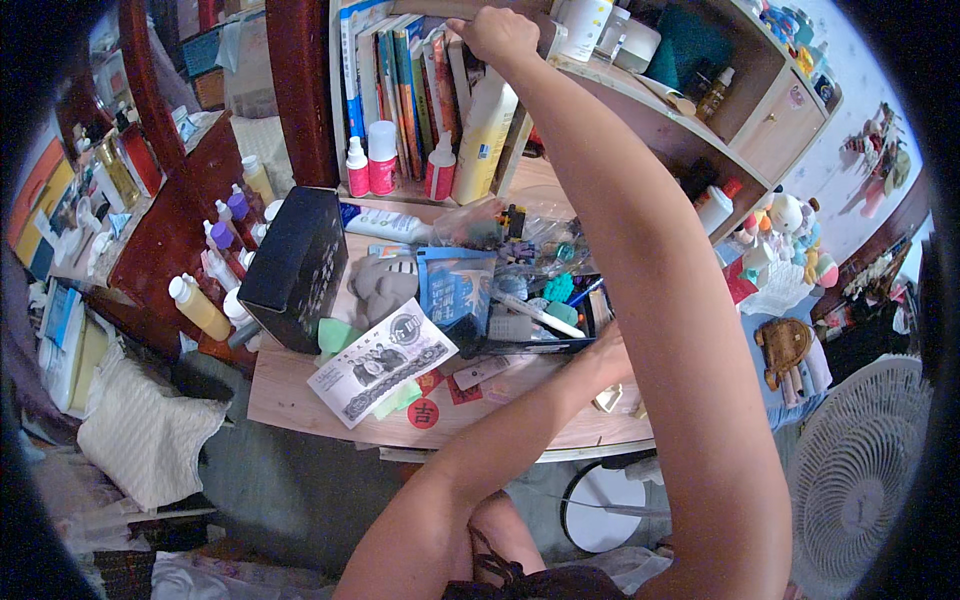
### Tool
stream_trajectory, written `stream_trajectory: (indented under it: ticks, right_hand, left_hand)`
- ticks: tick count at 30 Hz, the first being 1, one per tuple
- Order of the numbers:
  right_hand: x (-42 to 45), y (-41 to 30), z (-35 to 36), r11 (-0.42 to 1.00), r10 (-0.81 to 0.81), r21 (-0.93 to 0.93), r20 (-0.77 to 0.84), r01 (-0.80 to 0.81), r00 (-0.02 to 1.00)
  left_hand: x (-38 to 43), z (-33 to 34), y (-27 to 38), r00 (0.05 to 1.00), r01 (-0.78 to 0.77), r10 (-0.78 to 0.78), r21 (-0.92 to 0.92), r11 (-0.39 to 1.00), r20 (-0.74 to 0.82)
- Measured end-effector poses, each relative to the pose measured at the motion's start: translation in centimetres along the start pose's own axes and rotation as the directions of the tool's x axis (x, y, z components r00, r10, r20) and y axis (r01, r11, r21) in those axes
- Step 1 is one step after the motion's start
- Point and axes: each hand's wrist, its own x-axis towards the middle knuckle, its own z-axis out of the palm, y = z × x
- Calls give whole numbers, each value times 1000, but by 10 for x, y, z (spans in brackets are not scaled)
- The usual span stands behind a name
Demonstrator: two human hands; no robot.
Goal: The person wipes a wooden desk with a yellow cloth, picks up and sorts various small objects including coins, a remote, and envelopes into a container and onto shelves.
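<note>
My right hand (499, 34) is raised to the top of the desk shelf, over the right end of a row of books (405, 82); its fingers are curled, and what lies under them is hidden. Below it stands a tall yellow bottle (486, 139). My left hand (616, 352) is at the right end of a black tray (525, 346) of small items, largely hidden behind my right arm. In that tray lie a white pen-like stick (551, 315) and a blue packet (456, 289). A printed paper note (382, 364) lies at the desk's front left.
A black box (292, 262) stands at the desk's left, with several bottles (199, 307) beyond it. Small pink-and-white bottles (382, 159) stand before the books. A shelf compartment (667, 112) rises at the right. A white fan (862, 480) stands at the lower right.
</note>
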Motion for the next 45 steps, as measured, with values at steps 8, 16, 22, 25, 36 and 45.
stream_trajectory:
  ticks: [8, 16, 22, 25, 36, 45]
  right_hand:
    - [-34, 5, -28, 915, -388, -124, -9, 384, 922]
    - [-211, 105, -44, 764, -575, -41, -494, 644, 652]
    - [-209, 228, -18, 878, 204, 478, -377, 1, 904]
    - [-211, 281, 7, 905, 292, 399, -334, -147, 896]
    - [-240, 266, 8, 232, 293, 867, 371, -442, 881]
    - [-235, 213, -78, 717, -548, 684, 672, -134, 497]
  left_hand:
    - [-1, 1, -22, 989, -130, 104, 299, 945, 103]
    - [3, -5, -19, 962, -93, -77, 575, 813, 264]
    - [-1, -13, -2, 972, -63, -108, 672, 738, 210]
    - [4, -9, 7, 877, -378, -119, 820, 430, 466]
    - [-13, -4, -61, 973, -230, 188, 663, 712, 136]
    - [-8, -6, -56, 886, -353, 429, 856, 379, 175]
